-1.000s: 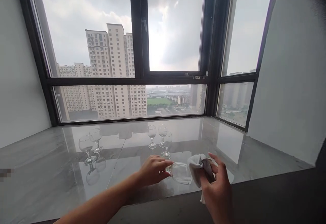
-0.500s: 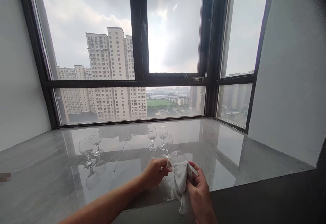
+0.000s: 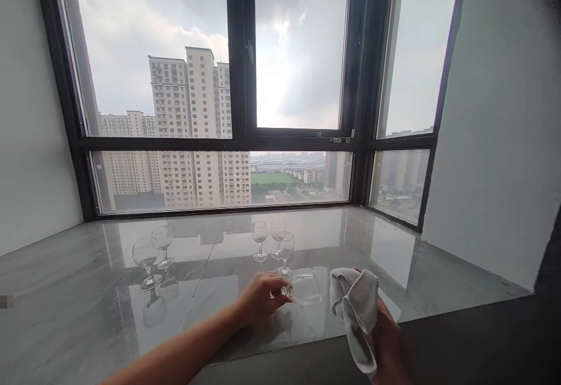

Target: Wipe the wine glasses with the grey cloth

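Observation:
My left hand (image 3: 262,295) grips the stem of a clear wine glass (image 3: 304,288), which lies on its side in the air above the grey marble sill (image 3: 79,309), bowl pointing right. My right hand (image 3: 388,347) is low at the right, closed on a crumpled grey-white cloth (image 3: 357,312) that hides most of the fingers. The cloth is a short gap to the right of the glass bowl and does not touch it.
Three wine glasses (image 3: 272,243) stand together behind the held glass. Two more glasses (image 3: 152,252) stand at the left of the sill. A black-framed window (image 3: 239,81) rises behind, with white walls (image 3: 495,139) on both sides. A dark edge (image 3: 460,344) fronts the sill.
The cloth was against the glass bowl half a second ago. Now my right hand has drawn it away to the right, and the glass has tipped back to lie sideways.

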Tool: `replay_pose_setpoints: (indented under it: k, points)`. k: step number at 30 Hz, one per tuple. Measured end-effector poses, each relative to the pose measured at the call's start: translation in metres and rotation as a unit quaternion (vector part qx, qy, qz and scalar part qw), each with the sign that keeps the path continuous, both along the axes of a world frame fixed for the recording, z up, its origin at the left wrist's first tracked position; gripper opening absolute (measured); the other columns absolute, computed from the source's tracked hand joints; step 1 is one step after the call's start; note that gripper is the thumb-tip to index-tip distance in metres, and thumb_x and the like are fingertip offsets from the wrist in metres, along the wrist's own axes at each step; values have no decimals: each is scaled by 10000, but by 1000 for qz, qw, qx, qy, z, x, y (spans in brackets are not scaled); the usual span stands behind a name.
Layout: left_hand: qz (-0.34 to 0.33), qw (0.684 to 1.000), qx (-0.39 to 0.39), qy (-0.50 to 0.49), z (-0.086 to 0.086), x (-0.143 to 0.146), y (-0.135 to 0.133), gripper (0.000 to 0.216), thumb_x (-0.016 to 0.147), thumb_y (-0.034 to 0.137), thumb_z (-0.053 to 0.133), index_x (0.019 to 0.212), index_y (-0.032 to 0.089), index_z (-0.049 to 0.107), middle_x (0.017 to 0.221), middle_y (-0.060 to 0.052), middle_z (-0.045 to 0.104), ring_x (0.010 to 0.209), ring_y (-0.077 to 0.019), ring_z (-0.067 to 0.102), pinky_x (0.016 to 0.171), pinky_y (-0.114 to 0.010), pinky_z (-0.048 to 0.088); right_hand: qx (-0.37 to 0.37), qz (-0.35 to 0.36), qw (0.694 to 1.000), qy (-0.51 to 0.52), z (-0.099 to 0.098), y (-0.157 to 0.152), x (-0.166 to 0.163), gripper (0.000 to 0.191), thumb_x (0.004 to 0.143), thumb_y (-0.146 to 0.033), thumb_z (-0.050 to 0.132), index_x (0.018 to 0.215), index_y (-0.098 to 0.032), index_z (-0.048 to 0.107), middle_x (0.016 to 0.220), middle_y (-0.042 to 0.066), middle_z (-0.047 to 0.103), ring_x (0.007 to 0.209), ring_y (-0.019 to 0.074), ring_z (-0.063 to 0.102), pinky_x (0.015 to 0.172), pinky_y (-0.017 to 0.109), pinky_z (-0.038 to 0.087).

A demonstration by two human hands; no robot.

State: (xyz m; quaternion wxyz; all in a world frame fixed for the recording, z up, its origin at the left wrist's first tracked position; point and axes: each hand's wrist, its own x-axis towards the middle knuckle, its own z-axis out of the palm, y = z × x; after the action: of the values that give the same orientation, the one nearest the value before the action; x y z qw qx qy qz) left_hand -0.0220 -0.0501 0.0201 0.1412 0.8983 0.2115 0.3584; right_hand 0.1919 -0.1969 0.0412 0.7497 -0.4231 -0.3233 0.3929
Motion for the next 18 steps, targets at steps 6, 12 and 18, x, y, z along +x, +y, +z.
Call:
replay_pose_setpoints:
  k: [6, 12, 18]
  points:
    - [-58, 998, 34, -9, 1, 0, -4, 289, 872, 459, 675, 893, 184, 762, 644, -24, 661, 607, -143, 585, 613, -251, 433, -85, -18, 981, -171, -8, 8, -2, 788, 747, -621, 699, 1344, -200, 403, 730, 6, 625, 576, 195, 558, 519, 270, 418]
    - [-73, 996, 53, 20, 0, 0, -10, 305, 888, 470, 647, 916, 187, 757, 646, -30, 667, 604, -137, 583, 613, -236, 431, 0, -297, 796, -527, -20, 10, -18, 455, 948, -431, 435, 1356, -229, 458, 1061, 120, 663, 939, 295, 666, 646, 325, 511]
    - [-35, 999, 13, 8, 1, -2, -9, 320, 888, 492, 652, 909, 190, 759, 635, -16, 660, 619, -138, 588, 632, -238, 429, 65, -269, 755, -594, -21, 10, -25, 419, 935, -251, 421, 1352, -258, 454, 1131, 108, 661, 1012, 269, 666, 693, 311, 535]
